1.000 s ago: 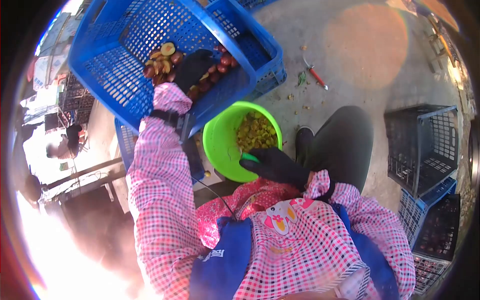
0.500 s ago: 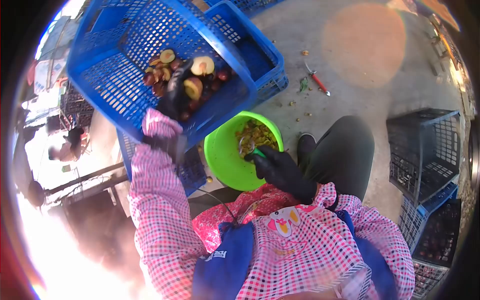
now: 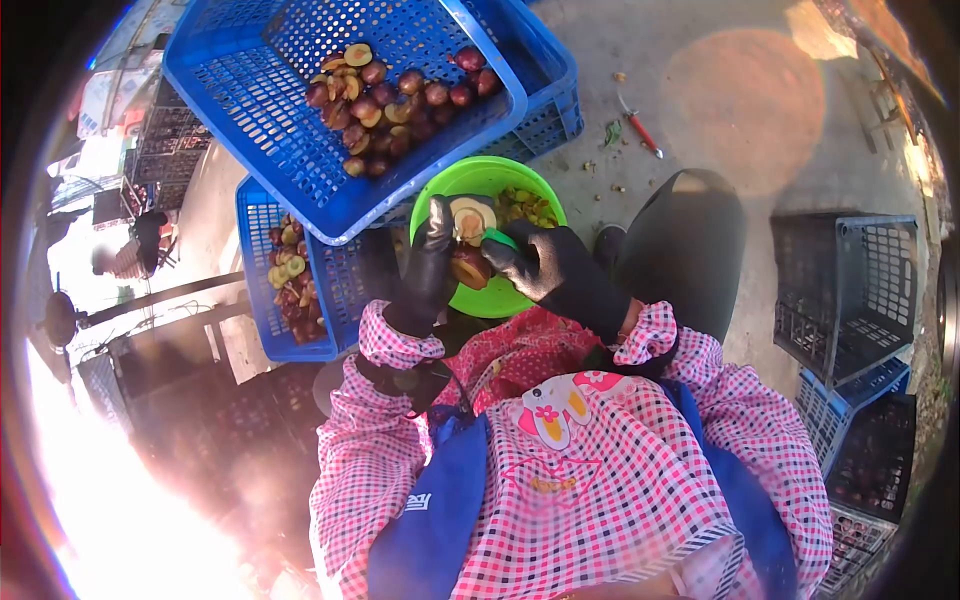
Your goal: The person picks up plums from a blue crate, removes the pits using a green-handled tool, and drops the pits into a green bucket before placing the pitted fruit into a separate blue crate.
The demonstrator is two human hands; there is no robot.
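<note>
My left hand (image 3: 428,250), in a black glove, is closed on a cut plum (image 3: 472,220) whose pale face points up, above the lime-green bucket (image 3: 432,195). Just below lies another plum piece (image 3: 470,268), also at my fingers. My right hand (image 3: 558,268), gloved in black too, grips a green-handled tool (image 3: 500,238) against the fruit. The tool's metal head is hidden now. Yellowish scraps (image 3: 525,207) lie in the bucket. Beyond it, a tilted blue crate (image 3: 375,205) holds whole and halved plums (image 3: 385,112).
At the left, a lower blue crate (image 3: 300,352) holds more cut plums (image 3: 292,270). Red-handled pruning shears (image 3: 643,133) lie on the concrete floor among scraps. Black crates (image 3: 845,300) stand stacked at the right, beside my knee (image 3: 690,240).
My left hand has left the tilted crate and come back over the bucket with cut plum. My right hand has brought the green-handled tool up to it.
</note>
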